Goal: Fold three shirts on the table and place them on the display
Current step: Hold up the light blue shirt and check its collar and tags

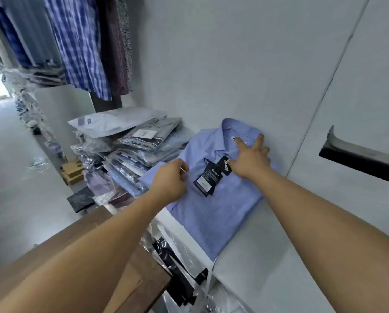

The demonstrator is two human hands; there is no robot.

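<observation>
Folded shirt (213,206) lies on the display shelf (256,256), collar at the back edge. Stack of bagged shirts (130,143) lies left of it. 2 hang tags (208,177) lie on the shirt.

Grey wall (234,64), pale floor (19,177)

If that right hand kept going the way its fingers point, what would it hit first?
The right hand rests on the blue shirt, fingers at its collar. Past the collar it would probably meet the grey wall close behind, though depth is unclear.
</observation>
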